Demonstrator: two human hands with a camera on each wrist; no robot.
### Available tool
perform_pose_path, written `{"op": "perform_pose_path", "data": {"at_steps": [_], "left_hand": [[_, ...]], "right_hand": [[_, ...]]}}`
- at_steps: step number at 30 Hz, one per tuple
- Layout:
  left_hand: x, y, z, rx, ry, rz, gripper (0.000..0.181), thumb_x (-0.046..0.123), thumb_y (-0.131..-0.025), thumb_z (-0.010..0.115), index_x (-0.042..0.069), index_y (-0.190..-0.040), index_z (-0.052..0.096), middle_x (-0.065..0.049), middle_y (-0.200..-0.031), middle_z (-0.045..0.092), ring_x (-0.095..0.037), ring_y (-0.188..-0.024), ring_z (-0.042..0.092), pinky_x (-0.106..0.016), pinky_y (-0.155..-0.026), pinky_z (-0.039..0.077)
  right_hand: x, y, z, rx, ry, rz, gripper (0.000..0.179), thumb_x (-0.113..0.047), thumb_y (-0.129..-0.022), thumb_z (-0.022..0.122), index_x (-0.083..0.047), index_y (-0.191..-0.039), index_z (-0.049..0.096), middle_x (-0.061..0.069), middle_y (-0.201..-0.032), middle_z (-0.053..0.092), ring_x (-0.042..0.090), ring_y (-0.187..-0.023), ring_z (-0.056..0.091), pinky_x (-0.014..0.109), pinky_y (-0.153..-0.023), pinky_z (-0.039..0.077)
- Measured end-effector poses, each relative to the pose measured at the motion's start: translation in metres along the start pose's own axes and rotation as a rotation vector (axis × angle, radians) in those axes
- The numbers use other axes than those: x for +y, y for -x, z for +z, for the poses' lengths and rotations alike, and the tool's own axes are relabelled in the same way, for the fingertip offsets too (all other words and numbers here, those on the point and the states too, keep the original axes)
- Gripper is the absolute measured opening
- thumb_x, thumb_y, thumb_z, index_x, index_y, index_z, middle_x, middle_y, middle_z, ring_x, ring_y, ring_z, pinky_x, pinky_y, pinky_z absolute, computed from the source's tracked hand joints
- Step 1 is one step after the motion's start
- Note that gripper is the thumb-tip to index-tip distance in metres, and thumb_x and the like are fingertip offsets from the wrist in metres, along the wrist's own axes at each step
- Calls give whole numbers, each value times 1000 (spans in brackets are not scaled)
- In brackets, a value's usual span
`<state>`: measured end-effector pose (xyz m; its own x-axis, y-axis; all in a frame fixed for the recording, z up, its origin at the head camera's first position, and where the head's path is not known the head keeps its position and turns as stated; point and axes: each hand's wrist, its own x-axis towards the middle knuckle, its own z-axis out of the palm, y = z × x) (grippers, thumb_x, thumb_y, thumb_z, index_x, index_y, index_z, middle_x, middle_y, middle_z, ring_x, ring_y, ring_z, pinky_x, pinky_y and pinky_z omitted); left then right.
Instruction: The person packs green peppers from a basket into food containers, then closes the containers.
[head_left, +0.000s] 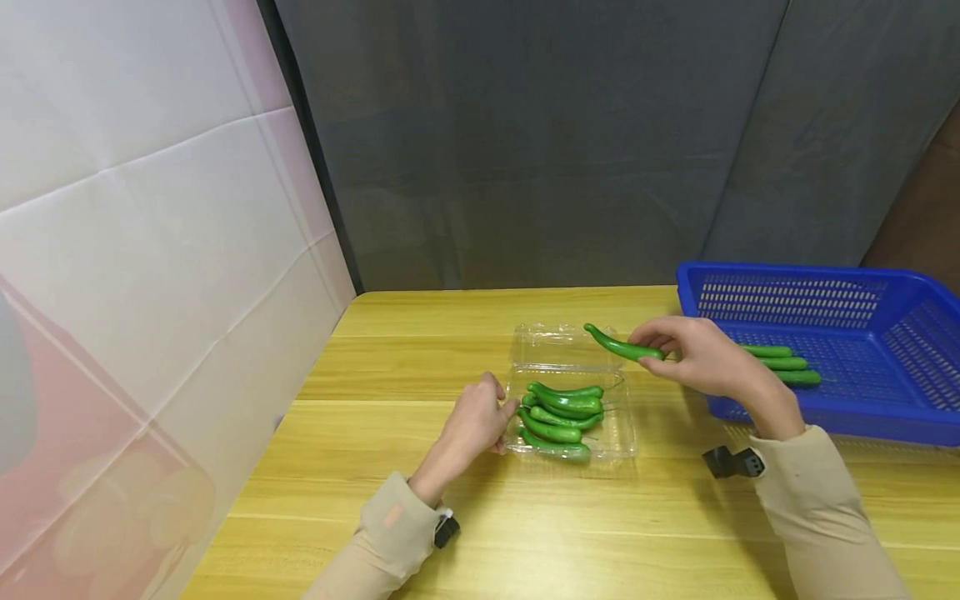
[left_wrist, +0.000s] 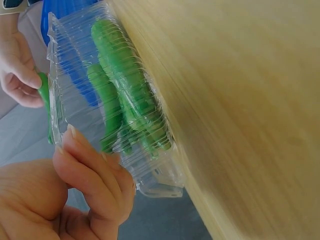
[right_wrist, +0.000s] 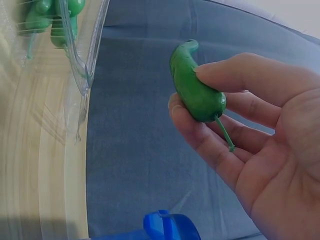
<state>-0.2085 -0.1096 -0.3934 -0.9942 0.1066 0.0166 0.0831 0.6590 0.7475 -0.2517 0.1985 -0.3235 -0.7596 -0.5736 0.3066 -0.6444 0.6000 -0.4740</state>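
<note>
A clear plastic clamshell box (head_left: 615, 433) lies on the table with its lid (head_left: 555, 346) folded back to the far side. Several green chili peppers (head_left: 558, 408) lie in it, mostly toward its left. The left hand (head_left: 476, 412) pinches the box's left rim; in the left wrist view its fingertips (left_wrist: 70, 137) are at the wall's edge. Above the right part of the lid, the right hand (head_left: 693, 354) holds one green chili pepper (head_left: 622, 343) between thumb and fingers. The right wrist view shows this pepper (right_wrist: 192, 87) with its thin stem toward the palm.
A blue plastic basket (head_left: 870, 421) with slotted walls stands on the right of the wooden table (head_left: 375, 433). Several green peppers (head_left: 787, 364) lie in its left part, partly behind the right forearm. A grey curtain (head_left: 525, 150) hangs behind, a pale printed cloth (head_left: 150, 250) at left.
</note>
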Motion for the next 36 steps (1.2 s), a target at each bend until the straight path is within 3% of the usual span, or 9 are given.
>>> {"op": "perform_pose_path", "data": {"at_steps": [27, 36], "left_hand": [[1, 1, 1, -3, 5, -14, 27, 7, -100, 62, -14, -115, 51, -11, -64, 59, -16, -41, 58, -34, -42, 59], [1, 1, 0, -3, 9, -15, 27, 7, -100, 62, -14, -115, 51, -11, -64, 59, -15, -40, 57, -33, -42, 59]], "right_hand": [[-4, -8, 18, -59, -6, -83, 20, 0, -90, 73, 1, -109, 71, 4, -99, 72, 19, -87, 69, 42, -79, 62], [-5, -11, 25, -87, -21, -105, 20, 2, -88, 72, 2, -108, 70, 3, -95, 72, 19, -85, 70, 37, -74, 62]]}}
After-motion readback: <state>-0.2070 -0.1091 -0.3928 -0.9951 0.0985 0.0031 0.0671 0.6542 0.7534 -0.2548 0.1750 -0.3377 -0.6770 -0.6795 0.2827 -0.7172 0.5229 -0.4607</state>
